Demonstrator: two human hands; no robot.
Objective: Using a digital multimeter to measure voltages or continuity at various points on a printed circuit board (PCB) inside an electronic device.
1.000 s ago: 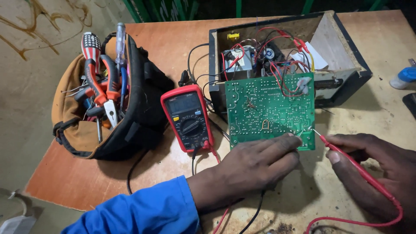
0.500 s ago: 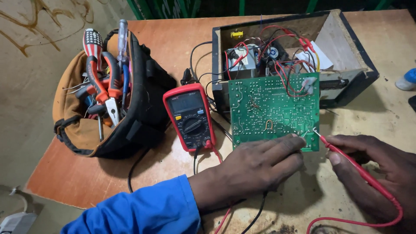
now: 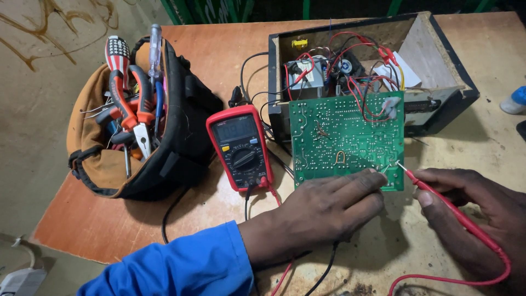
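left hand (image 3: 323, 211) lies flat, palm down, fingers together, tips on the green circuit board's (image 3: 346, 140) lower edge; right hand (image 3: 482, 211) beside it pinches a red probe (image 3: 438, 194), tip touching the board's lower right corner

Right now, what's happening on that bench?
A person is probing a green circuit board with a red multimeter beside it. The right hand holds a red test probe, its tip at the board's lower right edge. The left hand rests fingertips on the same edge; whether it holds a second probe is hidden. The board is wired to an open black box. A tool bag sits to the left.
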